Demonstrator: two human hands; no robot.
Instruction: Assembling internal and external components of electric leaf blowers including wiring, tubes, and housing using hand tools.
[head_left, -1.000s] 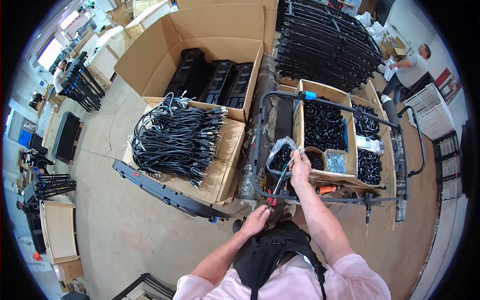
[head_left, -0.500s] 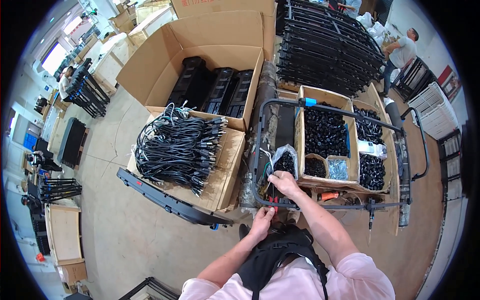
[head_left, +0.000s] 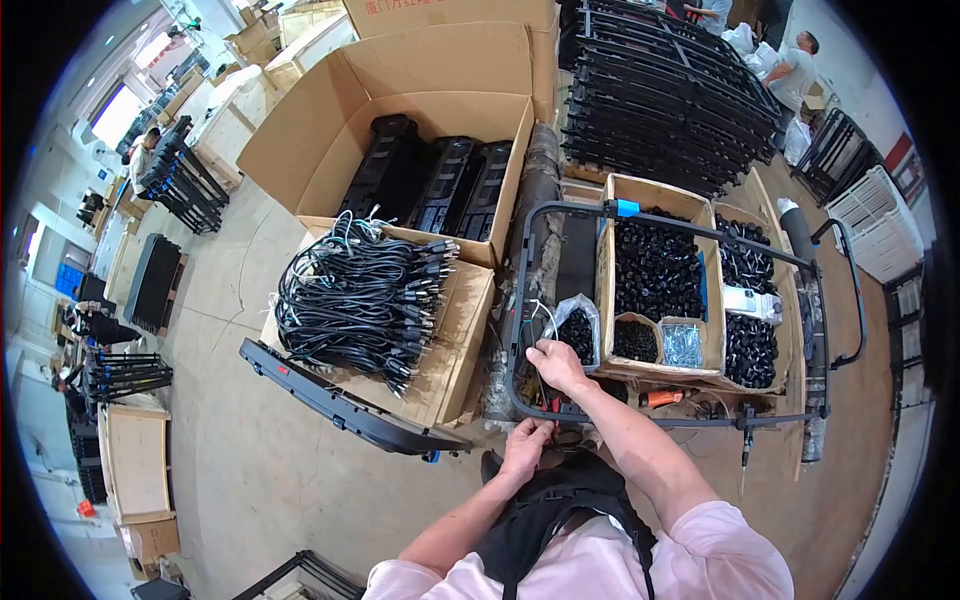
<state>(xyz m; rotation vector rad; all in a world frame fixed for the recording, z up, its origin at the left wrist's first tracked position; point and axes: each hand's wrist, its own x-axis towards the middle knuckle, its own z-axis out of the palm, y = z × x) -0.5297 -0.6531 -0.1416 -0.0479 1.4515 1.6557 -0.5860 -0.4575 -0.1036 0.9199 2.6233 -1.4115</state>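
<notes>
At lower centre, steady the left hand, fingertips together near the bottom bar of the black tube frame, exact grip too hidden to tell. Just above, with the right hand apparently pinching a thin cable near the frame's lower left corner, pale ends free beyond the fingers, guide gently, leaving slack and avoiding snags on the nearby bag of black parts. Farther out, left of centre, leave the bundle of black cables undisturbed.
</notes>
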